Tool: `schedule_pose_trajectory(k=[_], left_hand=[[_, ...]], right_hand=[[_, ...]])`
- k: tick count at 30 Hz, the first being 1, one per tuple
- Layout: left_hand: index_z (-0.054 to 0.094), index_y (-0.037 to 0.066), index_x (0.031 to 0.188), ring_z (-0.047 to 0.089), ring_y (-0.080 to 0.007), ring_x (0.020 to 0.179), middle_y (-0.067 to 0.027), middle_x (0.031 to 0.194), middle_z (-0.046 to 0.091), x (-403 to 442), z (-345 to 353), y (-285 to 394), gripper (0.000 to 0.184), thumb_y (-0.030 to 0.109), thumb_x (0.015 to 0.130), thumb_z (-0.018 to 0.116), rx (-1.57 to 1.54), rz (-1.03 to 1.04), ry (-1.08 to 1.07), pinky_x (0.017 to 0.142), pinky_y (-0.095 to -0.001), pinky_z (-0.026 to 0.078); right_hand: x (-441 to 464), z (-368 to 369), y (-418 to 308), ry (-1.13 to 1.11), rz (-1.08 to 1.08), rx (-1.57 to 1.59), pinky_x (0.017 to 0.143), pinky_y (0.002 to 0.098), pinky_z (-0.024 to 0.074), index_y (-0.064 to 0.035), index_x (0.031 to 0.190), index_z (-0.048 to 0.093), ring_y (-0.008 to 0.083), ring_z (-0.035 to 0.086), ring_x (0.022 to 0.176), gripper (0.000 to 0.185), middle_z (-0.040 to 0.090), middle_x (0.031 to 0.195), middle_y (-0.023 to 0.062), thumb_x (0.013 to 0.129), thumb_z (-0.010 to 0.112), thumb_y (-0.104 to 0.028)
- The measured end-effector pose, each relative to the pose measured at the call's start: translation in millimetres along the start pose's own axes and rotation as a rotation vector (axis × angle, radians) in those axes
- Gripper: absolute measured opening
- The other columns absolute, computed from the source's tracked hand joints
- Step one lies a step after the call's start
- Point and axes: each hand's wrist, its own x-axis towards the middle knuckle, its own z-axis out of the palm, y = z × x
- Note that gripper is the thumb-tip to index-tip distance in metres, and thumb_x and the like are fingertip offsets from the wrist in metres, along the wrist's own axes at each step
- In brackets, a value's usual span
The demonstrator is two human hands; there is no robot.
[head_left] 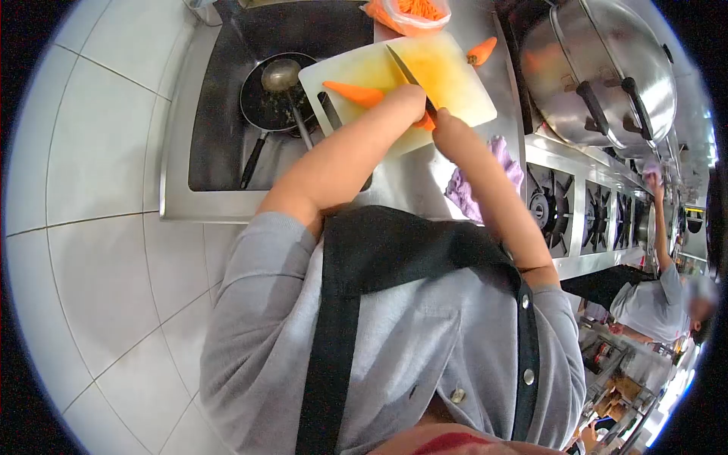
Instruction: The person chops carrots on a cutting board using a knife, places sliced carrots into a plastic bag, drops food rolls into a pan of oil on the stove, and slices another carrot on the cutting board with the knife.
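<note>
On a white, yellow-stained cutting board (447, 57), my right hand (453, 138) grips a kitchen knife (404, 67) by its handle end. The dark blade points away to the upper left. My left hand (410, 102) is curled down right beside the blade, on a carrot (426, 123) whose orange shows just below the hand. Its fingertips are hidden from above. Another stretch of orange carrot (353, 92) lies left of my left wrist; my forearm hides whether both parts are one piece.
A bag of shredded carrot (413, 17) and a carrot piece (481, 51) lie beyond the board. Left, a frying pan (262, 114) with a ladle (282, 76) sits in the sink. A purple cloth (462, 193), steel pot (607, 68) and burners (550, 208) are right. Another person (656, 303) stands farther right.
</note>
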Motion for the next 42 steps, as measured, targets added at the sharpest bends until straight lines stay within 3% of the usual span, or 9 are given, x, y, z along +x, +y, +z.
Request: schedule_pose_trajectory(k=[3, 5, 18, 22, 25, 30, 32, 36, 42], left_hand=[[0.069, 0.005, 0.096, 0.063, -0.0312, 0.095, -0.0181, 0.101, 0.065, 16, 2, -2, 0.026, 0.016, 0.073, 0.065, -0.098, -0.037, 0.152, 0.081, -0.0383, 0.051], [0.069, 0.005, 0.096, 0.063, -0.0315, 0.096, -0.0183, 0.103, 0.065, -9, -12, 5, 0.024, 0.016, 0.075, 0.063, -0.100, -0.023, -0.023, 0.082, -0.0386, 0.050], [0.070, 0.005, 0.092, 0.063, -0.0321, 0.093, -0.0193, 0.097, 0.065, -4, -6, 3, 0.024, 0.016, 0.070, 0.068, -0.071, -0.066, 0.110, 0.080, -0.0386, 0.051], [0.070, 0.006, 0.091, 0.064, -0.0313, 0.093, -0.0188, 0.096, 0.066, -4, -6, 0, 0.026, 0.015, 0.067, 0.070, 0.009, 0.022, 0.087, 0.078, -0.0383, 0.051], [0.070, 0.006, 0.090, 0.064, -0.0306, 0.093, -0.0183, 0.096, 0.066, 0, -13, 6, 0.026, 0.015, 0.066, 0.071, -0.028, -0.059, 0.120, 0.078, -0.0387, 0.051], [0.067, 0.001, 0.095, 0.063, -0.0332, 0.093, -0.0209, 0.098, 0.065, -15, -15, 5, 0.025, 0.010, 0.072, 0.066, -0.054, -0.005, 0.059, 0.081, -0.0407, 0.050], [0.067, 0.001, 0.095, 0.063, -0.0331, 0.094, -0.0210, 0.098, 0.065, -6, 0, 1, 0.025, 0.010, 0.073, 0.065, -0.055, -0.013, 0.106, 0.081, -0.0410, 0.050], [0.067, 0.002, 0.097, 0.063, -0.0332, 0.095, -0.0217, 0.100, 0.064, -16, -19, 6, 0.024, 0.011, 0.076, 0.060, -0.018, -0.026, -0.001, 0.083, -0.0419, 0.050], [0.068, 0.003, 0.093, 0.064, -0.0339, 0.090, -0.0204, 0.095, 0.065, -14, -3, -10, 0.022, 0.016, 0.078, 0.059, -0.025, 0.121, 0.201, 0.079, -0.0397, 0.051]], right_hand=[[10, 28, 13, 0.076, -0.001, -0.043, 0.080, 0.0474, 0.0479, 0.0041, 0.101, 0.052, 0.0405, 0.062, 0.091, 0.023, 0.062, 0.094, 0.0277, 0.085, 0.043, -0.011], [-1, 9, 8, 0.008, 0.006, -0.041, 0.080, 0.0475, 0.0478, 0.0041, 0.102, 0.051, 0.0408, 0.062, 0.091, 0.024, 0.062, 0.094, 0.0278, 0.085, 0.043, -0.011], [6, 24, 10, 0.163, -0.053, -0.022, 0.074, 0.0485, 0.0483, 0.0042, 0.095, 0.049, 0.0433, 0.061, 0.083, 0.018, 0.061, 0.084, 0.0296, 0.085, 0.042, -0.009], [-4, -2, -4, -0.082, 0.044, 0.046, 0.076, 0.0493, 0.0476, 0.0042, 0.095, 0.049, 0.0428, 0.062, 0.083, 0.019, 0.062, 0.084, 0.0290, 0.085, 0.043, -0.009], [0, 22, 6, 0.224, -0.095, -0.039, 0.072, 0.0481, 0.0491, 0.0048, 0.095, 0.049, 0.0416, 0.063, 0.078, 0.018, 0.062, 0.081, 0.0289, 0.084, 0.043, -0.009], [-6, 2, -8, -0.101, 0.080, 0.068, 0.075, 0.0490, 0.0480, 0.0039, 0.096, 0.049, 0.0425, 0.062, 0.081, 0.020, 0.062, 0.082, 0.0285, 0.086, 0.045, -0.012], [-1, 40, 9, 0.138, 0.039, 0.003, 0.076, 0.0488, 0.0478, 0.0028, 0.099, 0.048, 0.0427, 0.061, 0.083, 0.021, 0.062, 0.085, 0.0279, 0.086, 0.046, -0.014], [2, 35, 11, 0.098, 0.022, 0.024, 0.078, 0.0493, 0.0466, 0.0005, 0.098, 0.048, 0.0429, 0.061, 0.086, 0.020, 0.062, 0.088, 0.0282, 0.086, 0.048, -0.015], [2, 29, 5, 0.113, 0.010, 0.004, 0.076, 0.0493, 0.0474, 0.0011, 0.098, 0.050, 0.0423, 0.062, 0.082, 0.020, 0.062, 0.084, 0.0272, 0.085, 0.047, -0.013]])
